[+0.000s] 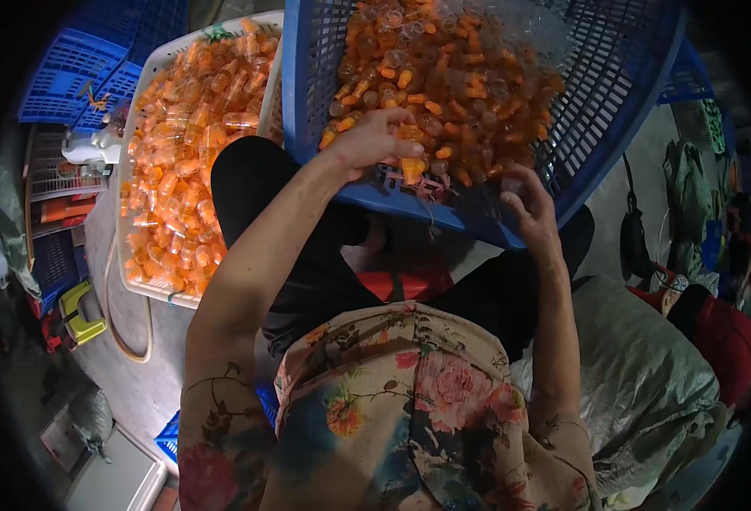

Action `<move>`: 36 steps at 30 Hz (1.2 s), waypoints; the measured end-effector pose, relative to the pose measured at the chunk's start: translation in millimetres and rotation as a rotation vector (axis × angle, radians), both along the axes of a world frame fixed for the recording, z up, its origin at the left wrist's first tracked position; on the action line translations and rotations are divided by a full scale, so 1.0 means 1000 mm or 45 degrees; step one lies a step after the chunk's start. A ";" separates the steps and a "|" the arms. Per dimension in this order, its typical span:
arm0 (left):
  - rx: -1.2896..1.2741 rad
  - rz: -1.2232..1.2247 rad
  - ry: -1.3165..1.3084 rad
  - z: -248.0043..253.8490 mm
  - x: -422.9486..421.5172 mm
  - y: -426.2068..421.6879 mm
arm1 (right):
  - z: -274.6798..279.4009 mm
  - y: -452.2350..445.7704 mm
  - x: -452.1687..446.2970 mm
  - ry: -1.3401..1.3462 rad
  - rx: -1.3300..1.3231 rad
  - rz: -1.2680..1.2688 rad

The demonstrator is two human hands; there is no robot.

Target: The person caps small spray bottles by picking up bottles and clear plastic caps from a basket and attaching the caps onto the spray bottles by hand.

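Many bottles (197, 162) crowd the white basket (272, 85); left hand (369, 141) clasps orange plastic (412, 169), right hand (532, 209) half-curled, hold unclear.

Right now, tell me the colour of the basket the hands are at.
The basket is blue, seen best in the head view.

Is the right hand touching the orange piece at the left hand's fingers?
Apart. The head view shows a clear gap between the right hand, near the blue basket's rim, and the orange piece at the left hand.
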State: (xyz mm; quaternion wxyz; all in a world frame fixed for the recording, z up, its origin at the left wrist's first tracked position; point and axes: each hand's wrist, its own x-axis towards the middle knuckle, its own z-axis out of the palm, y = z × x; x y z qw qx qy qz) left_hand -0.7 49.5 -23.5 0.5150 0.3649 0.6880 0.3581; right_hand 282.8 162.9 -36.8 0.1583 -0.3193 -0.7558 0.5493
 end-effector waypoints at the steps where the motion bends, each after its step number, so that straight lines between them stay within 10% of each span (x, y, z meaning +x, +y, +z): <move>1: 0.161 0.289 -0.217 0.001 -0.001 -0.008 | 0.004 -0.003 -0.001 0.008 -0.003 -0.011; 3: 0.146 0.313 -0.521 0.006 -0.008 -0.024 | 0.018 -0.008 -0.004 -0.131 0.349 0.158; 7: 0.028 0.440 -0.871 0.019 0.014 -0.040 | 0.043 -0.027 -0.010 -0.142 -0.003 -0.048; 12: 0.062 0.376 -1.134 0.015 0.040 -0.046 | 0.072 -0.040 -0.024 0.016 0.972 0.110; 20: -0.093 -0.030 -1.804 0.026 0.054 -0.054 | 0.075 -0.048 -0.040 0.161 0.980 0.471; 23: 0.027 -0.002 -1.606 0.030 0.066 -0.053 | 0.072 -0.051 -0.036 0.038 0.461 0.374; 25: 0.879 -0.250 0.456 0.030 0.079 -0.051 | 0.068 -0.054 -0.036 -0.032 0.018 0.261; 30: 0.911 -0.251 0.472 0.059 0.063 -0.071 | 0.071 -0.063 -0.053 0.107 -0.967 0.068; 33: 0.794 -0.146 0.828 0.079 0.016 -0.104 | 0.056 -0.047 -0.073 0.207 -0.414 0.207; 36: 0.527 0.233 1.734 0.102 -0.034 -0.138 | 0.011 0.015 -0.071 -0.531 0.934 0.085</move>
